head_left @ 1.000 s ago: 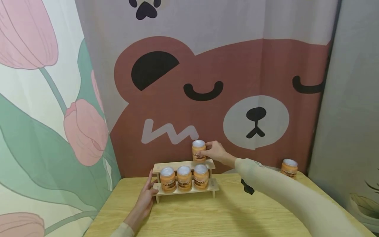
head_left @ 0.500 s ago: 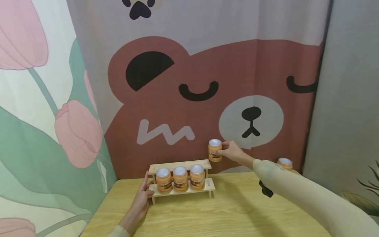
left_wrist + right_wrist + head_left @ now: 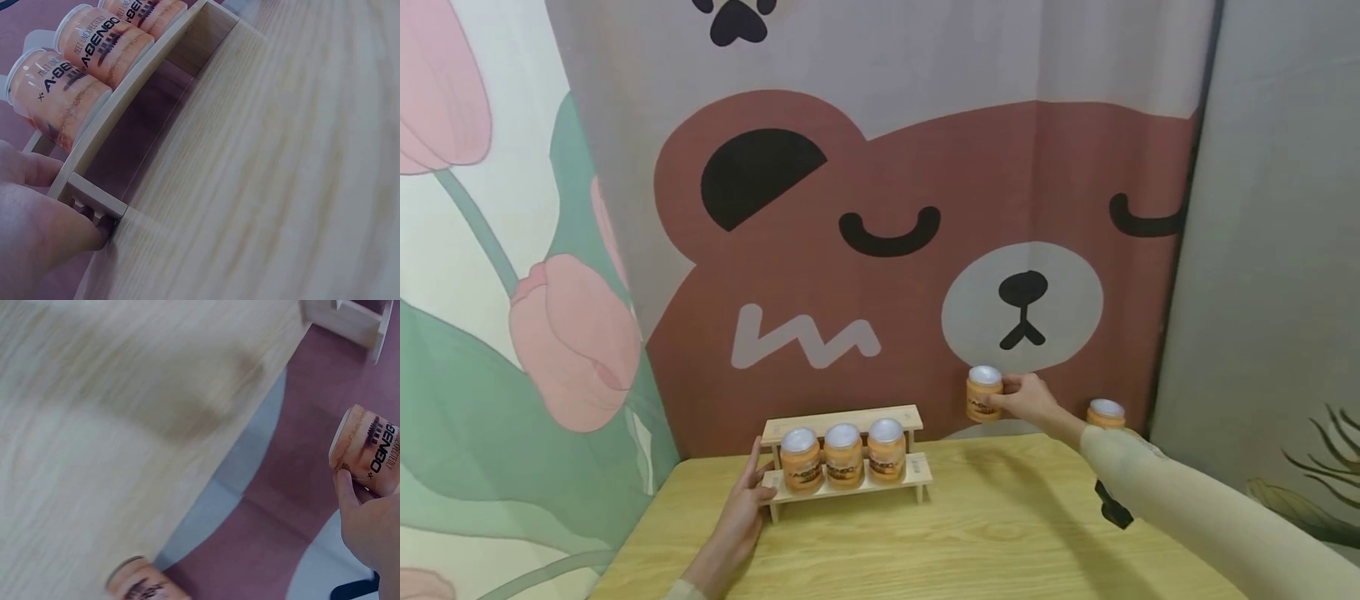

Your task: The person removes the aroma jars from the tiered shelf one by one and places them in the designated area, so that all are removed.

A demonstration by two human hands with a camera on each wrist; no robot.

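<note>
In the head view, my right hand (image 3: 1032, 402) holds an orange can (image 3: 982, 403) by its right side, raised above the table's back edge. The right wrist view shows thumb and fingers pinching the lettered can (image 3: 369, 447). A two-step wooden rack (image 3: 841, 423) stands left of it. Three matching cans with pale lids, the left one (image 3: 802, 472), the middle one (image 3: 844, 468) and the right one (image 3: 887, 461), line its lower step; the upper step is bare. My left hand (image 3: 743, 507) grips the rack's left end; in the left wrist view, fingers (image 3: 69, 225) wrap its leg.
Another orange can (image 3: 1107, 413) stands at the table's back right, partly hidden by the right sleeve (image 3: 1187, 500). A bear-print curtain (image 3: 880, 317) hangs right behind the wooden table (image 3: 880, 550). A printed plant shows at the far right.
My right hand has carried the can from above the rack's upper step off to the right. The left hand stays on the rack. The head view has turned slightly right.
</note>
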